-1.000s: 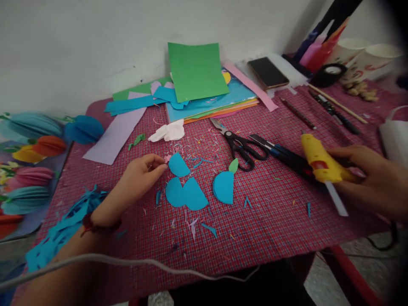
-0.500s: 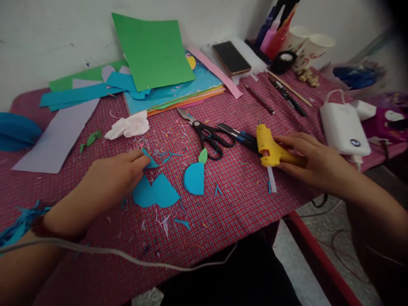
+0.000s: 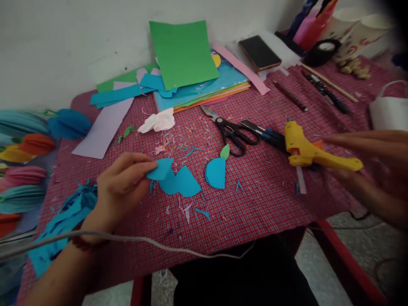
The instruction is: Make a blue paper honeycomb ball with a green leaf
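Our left hand (image 3: 119, 185) pinches blue paper (image 3: 162, 168); squeezing hard might crease it. Our right hand (image 3: 387, 187), fingers apart round glue gun (image 3: 296, 142): bump might knock it.

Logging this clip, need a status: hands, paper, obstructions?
Left hand pinches blue paper piece. Right hand open beside yellow glue gun, contact unclear. White cable crosses foreground; paper scraps litter the cloth.
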A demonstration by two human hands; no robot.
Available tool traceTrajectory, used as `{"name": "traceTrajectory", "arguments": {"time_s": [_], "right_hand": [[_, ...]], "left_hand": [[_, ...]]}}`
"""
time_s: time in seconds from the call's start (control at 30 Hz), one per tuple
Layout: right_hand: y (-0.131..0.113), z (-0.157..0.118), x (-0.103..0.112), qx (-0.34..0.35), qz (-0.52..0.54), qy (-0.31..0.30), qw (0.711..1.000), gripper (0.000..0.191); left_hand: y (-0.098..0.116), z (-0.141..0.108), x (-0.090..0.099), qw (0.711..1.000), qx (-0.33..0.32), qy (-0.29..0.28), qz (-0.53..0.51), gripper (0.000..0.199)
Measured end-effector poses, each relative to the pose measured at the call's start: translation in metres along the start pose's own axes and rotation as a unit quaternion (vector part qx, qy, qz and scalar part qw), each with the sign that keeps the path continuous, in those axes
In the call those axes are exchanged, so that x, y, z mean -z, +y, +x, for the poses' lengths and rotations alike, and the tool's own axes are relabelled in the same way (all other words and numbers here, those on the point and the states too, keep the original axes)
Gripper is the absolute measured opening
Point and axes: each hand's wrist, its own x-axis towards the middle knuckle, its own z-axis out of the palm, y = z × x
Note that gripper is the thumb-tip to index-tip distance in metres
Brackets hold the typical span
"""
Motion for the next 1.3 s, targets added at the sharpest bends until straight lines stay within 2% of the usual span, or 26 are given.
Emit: {"name": "traceTrajectory", "arguments": {"time_s": [0.07,0.17,0.27,0.43,0.67,0.77,0.87,0.97,1.07,1.13,1.3], "right_hand": [[-0.03,0.001,-0.002,0.107,0.054,-0.006,0.993,0.045],[-0.077,0.006,-0.011,0.182,0.092,-0.064,0.977,0.042],[-0.111,0.015,-0.027,0.247,0.118,-0.135,0.952,0.035],[-0.145,0.03,-0.056,0.303,0.112,-0.162,0.933,0.028],[-0.178,0.052,-0.083,0.373,0.013,-0.157,0.914,0.025],[-0.188,0.059,-0.086,0.383,-0.007,-0.163,0.909,0.022],[-0.194,0.065,-0.088,0.381,-0.012,-0.175,0.908,0.02],[-0.196,0.07,-0.089,0.37,-0.014,-0.185,0.91,0.018],[-0.195,0.071,-0.09,0.371,-0.009,-0.182,0.911,0.019],[-0.195,0.07,-0.09,0.375,-0.007,-0.177,0.91,0.021],[-0.198,0.072,-0.096,0.375,-0.017,-0.162,0.913,0.015]], "left_hand": [[-0.003,-0.009,-0.004,0.995,-0.065,-0.035,0.064,0.023],[-0.001,-0.016,-0.009,0.975,-0.124,-0.128,0.134,0.026],[0.008,-0.017,-0.01,0.958,-0.144,-0.186,0.162,0.027],[0.017,-0.007,-0.006,0.945,-0.117,-0.25,0.174,0.025],[0.023,0.011,-0.006,0.92,-0.14,-0.323,0.172,0.019],[0.013,0.013,-0.012,0.94,-0.096,-0.302,0.127,0.018],[-0.009,0.014,-0.016,0.963,-0.045,-0.258,-0.063,0.02],[-0.031,0.018,-0.015,0.944,0.037,-0.222,-0.24,0.018],[-0.04,0.02,-0.009,0.922,0.166,-0.165,-0.307,0.019],[-0.04,0.019,-0.006,0.905,0.225,-0.129,-0.338,0.019],[-0.035,-0.001,-0.005,0.881,0.274,-0.094,-0.375,0.017]]}}
